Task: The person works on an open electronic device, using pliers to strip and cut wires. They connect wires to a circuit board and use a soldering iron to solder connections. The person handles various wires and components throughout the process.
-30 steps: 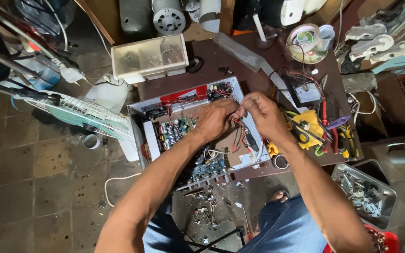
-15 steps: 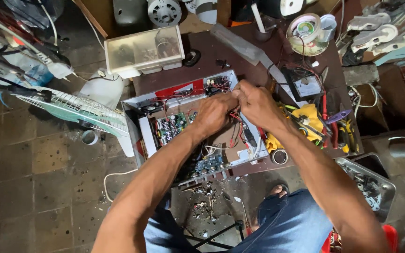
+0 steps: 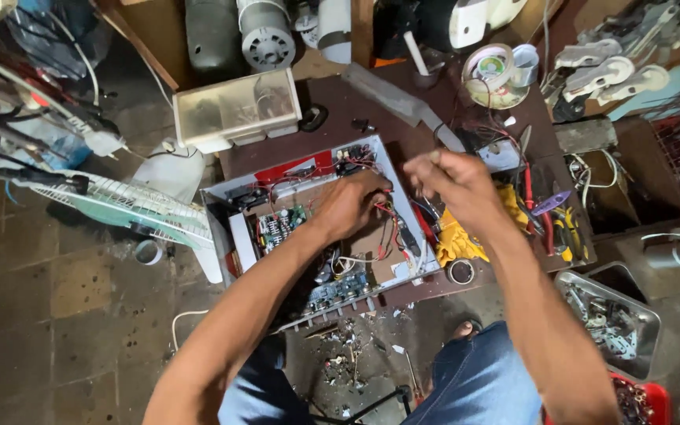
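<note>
Left hand: your left hand [image 3: 352,206] sits at frame centre, inside the open grey metal chassis with circuit boards [image 3: 230,206], fingers curled down among the red and black wires [image 3: 387,224]; whether they pinch a wire you cannot tell.
Right hand: your right hand [image 3: 454,182] is raised just right of centre, above the chassis's right edge, fingertips pinched together on something too small to make out.
Key relation: the wire bundle lies below and left of your right hand, touching or just beside your left, so the left hand is nearer.
Long axis: the chassis runs from upper right to lower left across the dark brown worktable [image 3: 340,98].
Nearby: a yellow cloth [image 3: 454,240] lies under your right wrist; red-handled pliers [image 3: 530,201] lie right of it.
</note>
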